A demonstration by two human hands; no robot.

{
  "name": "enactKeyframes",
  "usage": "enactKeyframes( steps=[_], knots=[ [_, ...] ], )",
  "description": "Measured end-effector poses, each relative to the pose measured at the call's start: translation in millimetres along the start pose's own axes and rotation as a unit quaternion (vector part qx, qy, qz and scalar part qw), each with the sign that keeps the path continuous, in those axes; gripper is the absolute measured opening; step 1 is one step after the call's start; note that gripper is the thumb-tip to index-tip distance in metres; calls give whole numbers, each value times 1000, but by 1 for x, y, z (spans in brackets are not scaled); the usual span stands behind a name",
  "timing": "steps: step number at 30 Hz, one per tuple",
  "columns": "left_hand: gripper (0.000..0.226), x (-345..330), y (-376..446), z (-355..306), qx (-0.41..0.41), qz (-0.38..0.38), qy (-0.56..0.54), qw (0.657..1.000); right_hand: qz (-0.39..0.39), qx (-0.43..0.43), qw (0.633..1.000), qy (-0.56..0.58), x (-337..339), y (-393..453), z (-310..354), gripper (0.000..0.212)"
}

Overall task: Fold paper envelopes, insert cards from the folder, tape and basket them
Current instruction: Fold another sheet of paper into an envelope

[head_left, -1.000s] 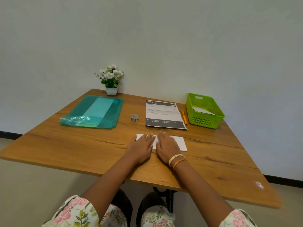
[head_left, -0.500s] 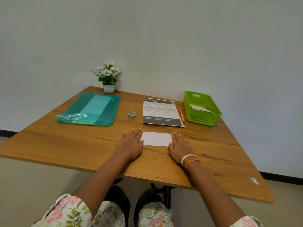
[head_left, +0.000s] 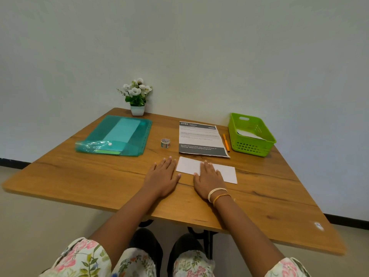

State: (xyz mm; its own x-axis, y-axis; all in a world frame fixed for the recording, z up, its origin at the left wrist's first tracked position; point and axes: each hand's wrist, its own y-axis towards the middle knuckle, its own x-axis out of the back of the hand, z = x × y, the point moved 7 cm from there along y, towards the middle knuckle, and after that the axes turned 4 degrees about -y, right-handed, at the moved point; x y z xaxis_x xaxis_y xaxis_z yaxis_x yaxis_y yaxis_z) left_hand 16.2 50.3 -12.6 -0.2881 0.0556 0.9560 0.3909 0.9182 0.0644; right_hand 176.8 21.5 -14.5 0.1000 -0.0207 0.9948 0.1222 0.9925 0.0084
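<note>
Both hands lay flat, fingers spread, gripping nothing. Left hand (head_left: 162, 175) rested on the table (head_left: 79, 176) just beside the white paper (head_left: 225, 172) at lower centre; right hand (head_left: 207, 177) pressed down on the paper's middle. Up left sat the teal folder (head_left: 117, 135), the tape roll (head_left: 165, 142) at centre, the green basket (head_left: 252, 134) on the right holding white paper.

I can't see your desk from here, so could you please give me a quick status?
Right hand flat on folded white paper. Left hand flat on table beside it. Nothing in the way.
</note>
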Motion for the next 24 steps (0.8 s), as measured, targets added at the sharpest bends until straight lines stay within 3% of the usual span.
enactKeyframes(
  steps=[4,7,10,17,21,24],
  knots=[
    [63,13,-2,10,-5,-49,-20,999,0,-51,999,-7,3,10,-20,63],
    [60,29,-4,30,15,-119,-9,993,-34,-40,999,-9,8,10,-14,63],
    [59,43,-3,61,49,-152,8,987,-78,23,997,-2,11,7,15,63],
    [60,72,-6,127,124,-218,-1,968,-96,179,977,64,9,14,112,52],
    [66,74,1,162,210,-169,-7,963,-110,212,966,103,13,23,144,37],
    [59,69,5,158,204,-140,21,969,-130,199,964,122,15,32,149,31]
  ],
)
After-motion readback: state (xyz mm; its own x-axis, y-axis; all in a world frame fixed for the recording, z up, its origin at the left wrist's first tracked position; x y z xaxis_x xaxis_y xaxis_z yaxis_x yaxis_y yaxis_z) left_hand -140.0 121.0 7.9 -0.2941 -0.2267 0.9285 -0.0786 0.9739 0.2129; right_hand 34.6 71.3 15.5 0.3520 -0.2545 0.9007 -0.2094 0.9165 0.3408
